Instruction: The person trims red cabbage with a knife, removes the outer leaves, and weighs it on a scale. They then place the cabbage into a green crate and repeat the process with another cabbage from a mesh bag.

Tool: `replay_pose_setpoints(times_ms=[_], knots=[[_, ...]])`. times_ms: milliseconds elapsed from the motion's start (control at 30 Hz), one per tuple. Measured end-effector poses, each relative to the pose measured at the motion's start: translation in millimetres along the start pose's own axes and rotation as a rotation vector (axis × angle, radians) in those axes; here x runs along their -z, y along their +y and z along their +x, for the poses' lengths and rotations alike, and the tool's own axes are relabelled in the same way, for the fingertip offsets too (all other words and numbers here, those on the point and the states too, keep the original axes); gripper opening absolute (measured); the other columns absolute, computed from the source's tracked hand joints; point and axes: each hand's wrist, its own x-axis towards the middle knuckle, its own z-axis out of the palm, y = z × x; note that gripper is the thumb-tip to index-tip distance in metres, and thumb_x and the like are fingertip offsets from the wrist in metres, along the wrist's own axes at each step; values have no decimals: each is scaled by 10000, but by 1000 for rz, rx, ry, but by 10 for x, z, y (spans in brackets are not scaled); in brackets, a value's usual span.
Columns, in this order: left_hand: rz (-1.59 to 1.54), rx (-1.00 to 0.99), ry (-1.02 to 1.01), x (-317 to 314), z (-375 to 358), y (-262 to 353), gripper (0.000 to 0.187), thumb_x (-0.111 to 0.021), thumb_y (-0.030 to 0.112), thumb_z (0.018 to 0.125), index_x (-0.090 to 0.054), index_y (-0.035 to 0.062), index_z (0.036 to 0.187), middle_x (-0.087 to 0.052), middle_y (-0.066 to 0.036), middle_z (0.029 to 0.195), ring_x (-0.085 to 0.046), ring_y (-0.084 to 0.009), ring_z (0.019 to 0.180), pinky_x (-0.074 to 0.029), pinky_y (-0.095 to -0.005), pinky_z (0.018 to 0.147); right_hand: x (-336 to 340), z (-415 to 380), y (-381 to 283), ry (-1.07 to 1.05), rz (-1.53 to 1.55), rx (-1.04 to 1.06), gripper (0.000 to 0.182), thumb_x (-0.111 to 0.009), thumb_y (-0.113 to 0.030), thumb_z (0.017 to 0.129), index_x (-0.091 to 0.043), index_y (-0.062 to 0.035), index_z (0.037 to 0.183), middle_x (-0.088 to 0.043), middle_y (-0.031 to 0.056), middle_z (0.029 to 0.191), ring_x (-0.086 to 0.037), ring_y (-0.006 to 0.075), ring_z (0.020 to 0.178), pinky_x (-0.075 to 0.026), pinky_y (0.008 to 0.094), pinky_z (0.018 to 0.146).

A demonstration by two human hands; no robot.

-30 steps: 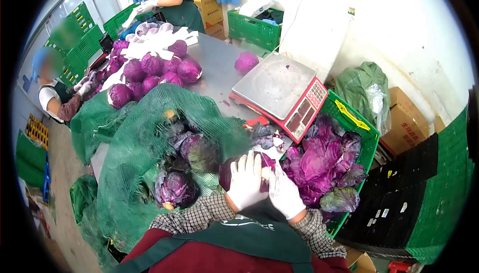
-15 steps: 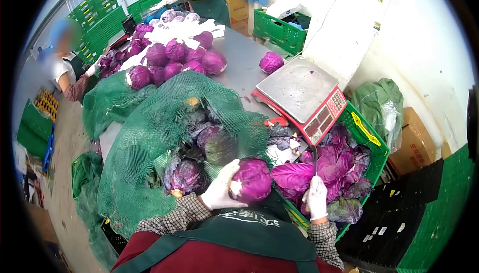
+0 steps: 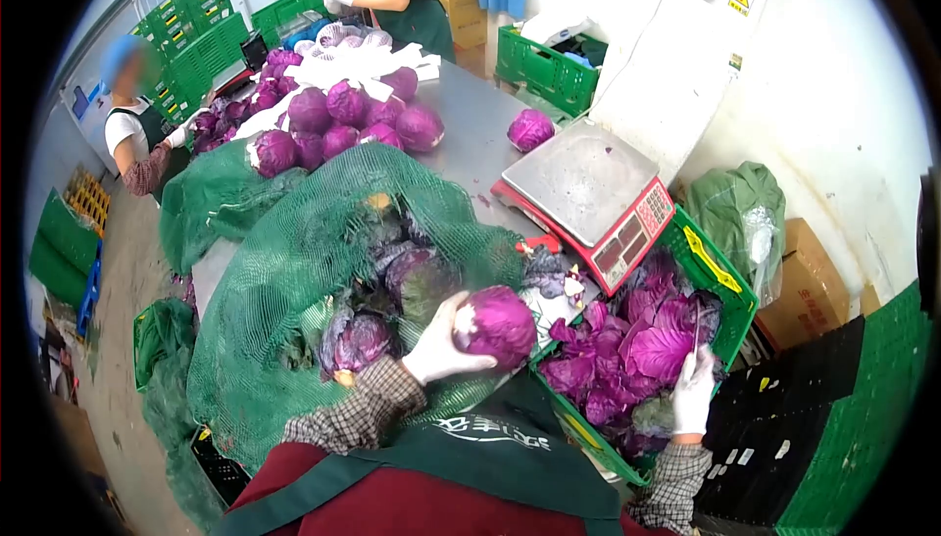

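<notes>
My left hand (image 3: 439,348), in a white glove, grips a trimmed red cabbage (image 3: 502,328) from its left side, the pale stem end by my thumb. A knife (image 3: 697,328) is in my gloved right hand (image 3: 694,394), its thin blade pointing up over the green crate (image 3: 742,313). Loose purple leaves (image 3: 598,374) fill that crate, and one large leaf (image 3: 662,352) lies on top beside the blade. Left of the held cabbage, a green mesh bag (image 3: 260,320) lies open around several untrimmed cabbages (image 3: 423,279) with darker outer leaves.
A red scale (image 3: 583,183) stands on the metal table (image 3: 470,95), next to a single cabbage (image 3: 530,130). Several trimmed cabbages (image 3: 420,127) are piled farther back. Two co-workers (image 3: 417,7) stand at the table's far and left sides. A red-handled item (image 3: 539,243) lies near the scale.
My right hand has moved right with the knife, across the crate. The large leaf now lies farther right on the pile. The cabbage in my left hand has turned and risen slightly.
</notes>
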Motion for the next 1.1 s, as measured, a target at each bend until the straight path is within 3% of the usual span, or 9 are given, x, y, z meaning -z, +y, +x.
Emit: replay_pose_setpoints(times_ms=[33,67,133,267,533,700,933,1067,1100], knots=[[47,25,31,-64,54,48,1175,-877,463,550,-272,-69,1406,-370,-275,1370,-366,-370,1313,-316,-414,1105,119,62,-181,-5,-200,101,433,-572,-89,938,-429,15,1334,-497,256,1323,-602,273,1065,-494,323,865],[56,45,30,-86,112,140,1172,-875,457,550,-274,-79,1401,-370,-286,1371,-373,-384,1305,-314,-418,1106,177,134,-731,78,36,-105,435,-579,-74,924,-448,-14,1334,-506,250,1316,-601,274,1084,-487,333,898],[108,65,20,-105,206,171,1175,-874,460,550,-274,-96,1395,-367,-288,1374,-378,-384,1300,-316,-417,1105,-60,215,-1079,182,262,133,428,-609,-63,894,-497,-36,1307,-532,230,1284,-608,260,1068,-486,340,907],[146,24,-7,-117,206,205,1180,-884,432,559,-248,-98,1399,-375,-268,1366,-387,-351,1296,-323,-399,1103,-530,-109,-1837,-489,280,417,391,-658,-47,839,-572,-2,1217,-569,180,1225,-582,269,1113,-476,346,932],[113,54,-26,-163,170,177,1177,-892,400,569,-222,-75,1413,-386,-250,1374,-405,-309,1293,-328,-375,1103,-1073,-300,-2011,-431,251,512,295,-652,-181,850,-571,-78,1114,-611,151,969,-623,311,892,-538,396,713],[79,70,-17,-144,169,245,1173,-866,469,562,-258,-65,1411,-384,-284,1383,-402,-358,1309,-331,-396,1106,-1201,-394,-1860,-224,346,584,208,-663,-65,786,-495,-41,907,-500,98,825,-526,262,695,-464,352,623],[-430,145,165,-165,184,-110,1052,-892,274,615,-262,-33,1399,-467,-175,1325,-457,-230,1243,-365,-346,1068,-1152,-419,-1252,-300,1025,-467,163,-578,-67,888,-420,-94,920,-431,3,638,-469,106,447,-430,251,408],[-1023,231,45,-183,94,-236,805,-795,218,747,-356,28,1394,-489,-110,1340,-501,-244,1216,-395,-396,1052,-974,-469,-820,-177,934,-485,166,-572,-56,884,-412,-82,921,-455,8,608,-465,112,425,-424,257,382],[-1204,330,-17,-188,-8,-124,802,-731,373,778,-345,94,1424,-489,-109,1362,-505,-280,1230,-414,-461,1048,-820,-412,-838,-122,871,-475,155,-563,-52,886,-415,-81,924,-456,8,606,-461,111,421,-424,254,384]])
